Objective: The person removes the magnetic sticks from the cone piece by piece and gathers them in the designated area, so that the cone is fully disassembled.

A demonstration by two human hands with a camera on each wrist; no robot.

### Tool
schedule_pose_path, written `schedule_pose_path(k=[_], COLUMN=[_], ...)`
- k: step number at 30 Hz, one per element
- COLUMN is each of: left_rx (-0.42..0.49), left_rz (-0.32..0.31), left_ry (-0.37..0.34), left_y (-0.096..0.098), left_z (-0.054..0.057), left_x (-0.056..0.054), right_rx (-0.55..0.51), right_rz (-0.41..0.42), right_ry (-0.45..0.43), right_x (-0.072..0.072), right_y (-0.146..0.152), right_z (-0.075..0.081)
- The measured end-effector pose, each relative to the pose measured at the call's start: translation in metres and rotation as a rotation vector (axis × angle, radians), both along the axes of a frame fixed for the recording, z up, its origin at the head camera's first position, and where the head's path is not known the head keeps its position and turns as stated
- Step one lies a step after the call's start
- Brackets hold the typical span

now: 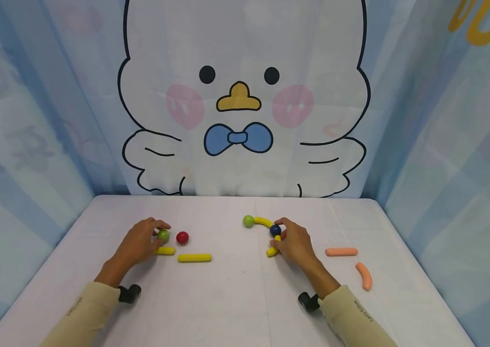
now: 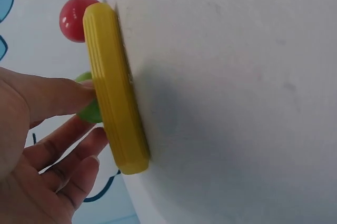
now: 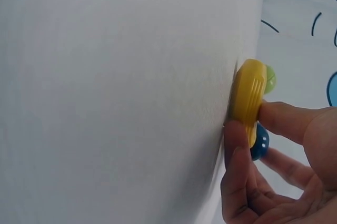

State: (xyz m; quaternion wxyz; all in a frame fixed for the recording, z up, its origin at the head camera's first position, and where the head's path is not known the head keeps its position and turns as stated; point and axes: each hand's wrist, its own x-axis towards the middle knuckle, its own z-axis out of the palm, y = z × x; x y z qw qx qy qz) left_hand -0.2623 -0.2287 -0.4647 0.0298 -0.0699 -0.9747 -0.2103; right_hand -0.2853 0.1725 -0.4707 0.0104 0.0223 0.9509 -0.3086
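My left hand (image 1: pixel 138 243) holds a green ball (image 1: pixel 163 235) between thumb and fingers. Just in front of that hand lies a short yellow stick (image 1: pixel 165 251), ribbed in the left wrist view, and a red ball (image 1: pixel 182 237) is to its right. My right hand (image 1: pixel 294 242) pinches a curved yellow stick (image 3: pixel 249 93), with a fingertip at the dark blue ball (image 1: pixel 275 231) at the stick's far end. A second curved yellow stick (image 1: pixel 264 221) runs from the blue ball to another green ball (image 1: pixel 248 221).
A straight yellow stick (image 1: pixel 195 258) lies between the hands, nearer the left. Right of the right hand are a straight orange stick (image 1: pixel 341 251) and a curved orange stick (image 1: pixel 364 276). The white table (image 1: pixel 210 308) ends at a printed curtain (image 1: pixel 245 168).
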Motion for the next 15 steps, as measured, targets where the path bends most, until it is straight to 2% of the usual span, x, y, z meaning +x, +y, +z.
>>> schedule_pose_path(k=[6, 9, 15], left_rx=[-0.031, -0.022, -0.013], left_rz=[-0.016, -0.032, -0.1], left_ry=[0.137, 0.181, 0.222], left_y=[0.011, 0.026, 0.064], left_z=[0.007, 0.013, 0.02], left_x=[0.002, 0.003, 0.005], right_rx=[0.026, 0.042, 0.049], right_rz=[0.005, -0.001, -0.029], right_ry=[0.015, 0.029, 0.021], right_x=[0.0, 0.001, 0.006], right_y=[0.001, 0.002, 0.004], right_z=[0.002, 0.003, 0.003])
